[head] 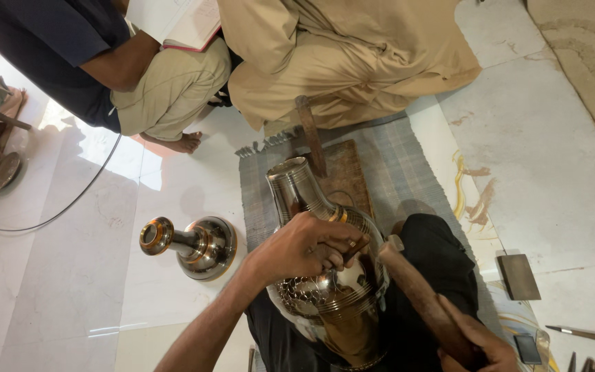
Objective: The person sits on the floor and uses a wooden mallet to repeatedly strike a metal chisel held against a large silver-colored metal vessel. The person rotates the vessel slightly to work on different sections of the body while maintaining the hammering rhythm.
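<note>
- The right hand (480, 341), partly cut off by the bottom edge, is wrapped around a brown wooden mallet (418, 296).
- The left hand (308, 246) pinches a small, hidden tool against a shiny engraved metal vase (325, 275) lying across the lap.
- A polished metal stand (197, 244) sits alongside on the floor.
- Farther off lies a worn wooden board (342, 172).
</note>
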